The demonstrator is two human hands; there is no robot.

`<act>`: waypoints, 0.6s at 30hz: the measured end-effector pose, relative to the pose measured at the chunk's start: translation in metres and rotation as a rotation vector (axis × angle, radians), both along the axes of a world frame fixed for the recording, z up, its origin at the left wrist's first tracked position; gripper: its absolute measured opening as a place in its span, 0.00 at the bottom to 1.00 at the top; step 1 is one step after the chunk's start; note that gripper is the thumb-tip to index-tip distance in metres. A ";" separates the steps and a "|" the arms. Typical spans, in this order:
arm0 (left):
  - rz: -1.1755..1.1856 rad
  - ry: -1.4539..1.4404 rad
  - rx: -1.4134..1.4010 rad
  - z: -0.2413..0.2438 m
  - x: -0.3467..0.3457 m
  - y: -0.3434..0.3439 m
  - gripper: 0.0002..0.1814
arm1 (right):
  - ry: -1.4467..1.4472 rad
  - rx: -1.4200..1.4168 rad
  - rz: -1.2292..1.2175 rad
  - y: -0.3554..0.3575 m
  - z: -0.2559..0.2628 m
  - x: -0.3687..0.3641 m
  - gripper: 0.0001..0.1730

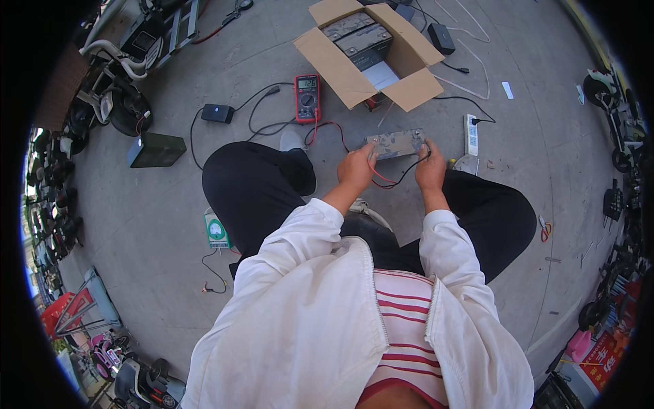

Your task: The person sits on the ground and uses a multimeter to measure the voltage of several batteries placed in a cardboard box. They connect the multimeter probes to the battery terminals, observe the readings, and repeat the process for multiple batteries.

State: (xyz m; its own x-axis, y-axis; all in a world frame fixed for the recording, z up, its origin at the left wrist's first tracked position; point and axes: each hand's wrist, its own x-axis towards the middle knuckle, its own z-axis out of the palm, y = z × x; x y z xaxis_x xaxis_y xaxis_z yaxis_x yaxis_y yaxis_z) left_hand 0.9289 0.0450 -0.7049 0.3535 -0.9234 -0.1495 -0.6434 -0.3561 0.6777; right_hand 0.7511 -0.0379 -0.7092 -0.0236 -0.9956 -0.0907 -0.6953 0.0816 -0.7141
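A battery (397, 143) with a camouflage-patterned top sits before me on the concrete floor. At its left end my left hand (356, 166) holds a red test lead (384, 178) close to a terminal. My right hand (431, 164) grips a black test lead (407, 172) at the battery's right terminal; the fingers hide both probe tips. Beyond my knee lies a red digital multimeter (307, 98) with its display lit, leads plugged into its lower end. Behind the battery, an open cardboard box (409, 97) contains similar batteries (364, 42).
A power strip (470, 135) with a plug in it lies right of the battery. Charger bricks (218, 113) and cables cross the floor. A dark green battery pack (157, 150), a green-faced analog tester (217, 230) and orange-handled scissors (545, 229) lie around me. Parked scooters line the left edge.
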 end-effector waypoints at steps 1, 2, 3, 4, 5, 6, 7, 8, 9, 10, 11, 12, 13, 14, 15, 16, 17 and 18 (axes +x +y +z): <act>-0.002 -0.002 -0.005 -0.001 0.000 0.000 0.18 | 0.000 -0.003 0.004 0.000 -0.001 0.000 0.19; -0.001 0.001 -0.009 -0.003 0.000 0.000 0.18 | -0.001 -0.005 0.007 0.000 -0.002 -0.001 0.19; -0.001 0.005 -0.012 -0.003 0.000 0.001 0.18 | -0.001 -0.008 0.011 0.000 -0.002 -0.001 0.19; 0.000 0.009 -0.016 -0.003 0.000 0.000 0.18 | 0.001 -0.006 0.011 0.000 -0.001 -0.001 0.19; -0.002 0.008 -0.015 -0.003 0.000 0.000 0.18 | 0.003 -0.004 0.011 -0.001 -0.001 -0.001 0.19; -0.003 0.007 -0.014 -0.003 0.000 0.000 0.18 | 0.005 -0.001 0.011 -0.001 -0.001 -0.001 0.19; -0.004 0.007 -0.014 -0.003 0.000 0.000 0.18 | 0.003 -0.003 0.010 0.000 0.000 0.000 0.19; -0.006 0.006 -0.008 -0.002 0.000 0.000 0.18 | 0.001 -0.004 0.009 0.000 0.000 0.000 0.19; -0.007 0.005 -0.003 -0.002 0.000 0.000 0.18 | -0.001 -0.005 0.008 0.000 0.001 0.001 0.18; -0.008 0.005 0.002 -0.001 0.001 0.000 0.19 | -0.003 -0.003 0.012 0.001 0.003 0.001 0.18; -0.006 0.005 0.007 0.000 0.001 0.000 0.19 | -0.006 -0.002 0.015 0.001 0.004 0.001 0.18; -0.004 0.005 0.011 0.001 0.000 0.000 0.19 | -0.007 -0.001 0.018 0.001 0.004 0.001 0.18; -0.003 0.006 0.015 0.002 0.000 0.000 0.19 | -0.007 -0.001 0.017 0.001 0.004 0.001 0.18; -0.004 0.006 0.016 0.003 0.000 0.000 0.19 | -0.007 -0.002 0.017 0.000 0.004 0.000 0.18; -0.003 0.007 0.017 0.003 0.000 0.000 0.19 | -0.008 -0.002 0.017 0.000 0.004 0.000 0.18; -0.003 0.007 0.018 0.002 0.000 0.000 0.19 | -0.005 0.001 0.017 0.000 0.004 0.000 0.18; -0.006 0.008 0.018 0.002 0.000 0.000 0.19 | -0.003 0.005 0.018 0.000 0.004 0.000 0.18; -0.009 0.009 0.017 0.002 0.001 0.000 0.19 | 0.000 0.008 0.019 0.000 0.004 0.000 0.18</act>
